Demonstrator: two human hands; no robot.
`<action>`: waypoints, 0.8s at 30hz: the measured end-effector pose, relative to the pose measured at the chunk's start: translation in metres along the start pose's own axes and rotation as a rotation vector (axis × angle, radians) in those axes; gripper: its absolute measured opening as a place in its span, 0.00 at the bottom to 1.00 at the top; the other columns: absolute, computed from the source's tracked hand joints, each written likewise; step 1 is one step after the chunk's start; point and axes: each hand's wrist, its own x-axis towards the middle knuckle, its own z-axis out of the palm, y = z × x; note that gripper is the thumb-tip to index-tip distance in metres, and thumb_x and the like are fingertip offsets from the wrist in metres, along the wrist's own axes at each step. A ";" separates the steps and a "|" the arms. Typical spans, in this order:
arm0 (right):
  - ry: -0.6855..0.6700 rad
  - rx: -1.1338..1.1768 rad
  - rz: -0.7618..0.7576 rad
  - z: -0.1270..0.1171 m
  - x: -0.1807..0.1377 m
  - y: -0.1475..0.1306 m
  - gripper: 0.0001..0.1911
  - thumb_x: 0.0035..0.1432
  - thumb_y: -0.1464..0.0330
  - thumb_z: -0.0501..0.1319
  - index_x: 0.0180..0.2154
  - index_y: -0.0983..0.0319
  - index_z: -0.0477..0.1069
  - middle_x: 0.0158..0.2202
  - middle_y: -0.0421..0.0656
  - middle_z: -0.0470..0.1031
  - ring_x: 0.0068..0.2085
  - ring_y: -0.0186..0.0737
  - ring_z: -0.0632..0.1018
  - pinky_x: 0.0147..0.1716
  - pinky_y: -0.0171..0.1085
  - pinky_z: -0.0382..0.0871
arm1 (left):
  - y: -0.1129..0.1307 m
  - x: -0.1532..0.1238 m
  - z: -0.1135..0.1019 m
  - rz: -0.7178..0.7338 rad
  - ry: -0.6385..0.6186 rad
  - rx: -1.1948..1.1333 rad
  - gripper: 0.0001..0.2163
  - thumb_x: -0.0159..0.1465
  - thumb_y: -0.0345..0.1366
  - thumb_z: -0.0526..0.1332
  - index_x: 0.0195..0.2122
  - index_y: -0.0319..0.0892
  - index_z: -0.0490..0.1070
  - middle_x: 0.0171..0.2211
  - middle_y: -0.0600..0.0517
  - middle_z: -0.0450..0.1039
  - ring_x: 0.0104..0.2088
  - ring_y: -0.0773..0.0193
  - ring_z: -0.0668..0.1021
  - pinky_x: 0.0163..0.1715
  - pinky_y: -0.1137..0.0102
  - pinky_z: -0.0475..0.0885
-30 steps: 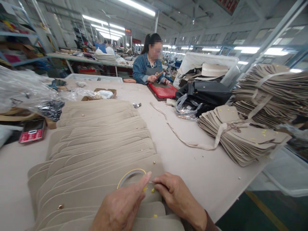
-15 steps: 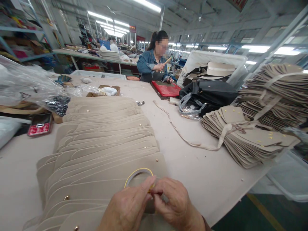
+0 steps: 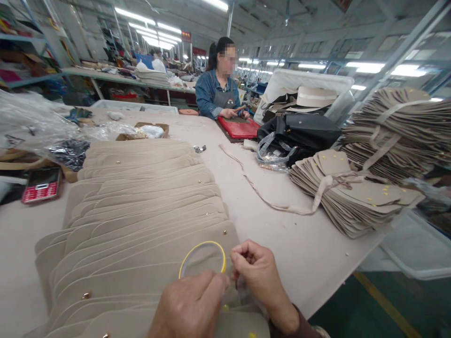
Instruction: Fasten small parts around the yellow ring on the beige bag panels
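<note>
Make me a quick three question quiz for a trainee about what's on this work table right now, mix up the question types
1. True or false: the left hand holds a yellow-edged tape ring.
2. What lies under both hands? A) overlapping beige flaps B) black bags C) cardboard boxes
3. What colour is the pad in front of the co-worker across the table?

Key:
1. True; the right hand pinches beside the ring.
2. A
3. Red
</note>
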 end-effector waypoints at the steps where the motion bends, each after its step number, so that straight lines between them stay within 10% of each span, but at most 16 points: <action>1: 0.013 0.005 0.010 -0.005 0.005 0.003 0.10 0.51 0.64 0.63 0.26 0.65 0.72 0.18 0.39 0.72 0.20 0.32 0.73 0.20 0.29 0.65 | -0.003 0.001 0.001 -0.021 -0.004 0.040 0.08 0.68 0.26 0.50 0.34 0.43 0.64 0.24 0.55 0.65 0.23 0.64 0.69 0.23 0.69 0.60; 8: -0.100 0.006 0.106 -0.019 0.021 0.023 0.15 0.52 0.60 0.63 0.30 0.67 0.75 0.23 0.43 0.76 0.24 0.33 0.75 0.26 0.31 0.71 | -0.027 -0.007 0.020 -0.131 -0.198 0.285 0.08 0.68 0.26 0.48 0.37 0.42 0.64 0.28 0.52 0.68 0.29 0.55 0.71 0.30 0.62 0.65; 16: -0.249 -0.086 0.211 -0.032 0.024 0.026 0.12 0.51 0.63 0.63 0.29 0.67 0.73 0.21 0.40 0.74 0.21 0.30 0.73 0.23 0.29 0.68 | -0.027 -0.017 0.027 -0.243 -0.274 -0.096 0.06 0.70 0.29 0.47 0.39 0.44 0.61 0.31 0.54 0.69 0.30 0.61 0.74 0.30 0.68 0.67; 24: -0.247 -0.353 0.009 -0.027 0.011 0.014 0.08 0.54 0.70 0.59 0.27 0.65 0.75 0.20 0.38 0.73 0.23 0.31 0.70 0.23 0.28 0.62 | -0.022 -0.028 0.036 -0.338 -0.514 0.017 0.10 0.65 0.22 0.49 0.37 0.45 0.61 0.33 0.53 0.69 0.33 0.59 0.74 0.30 0.67 0.65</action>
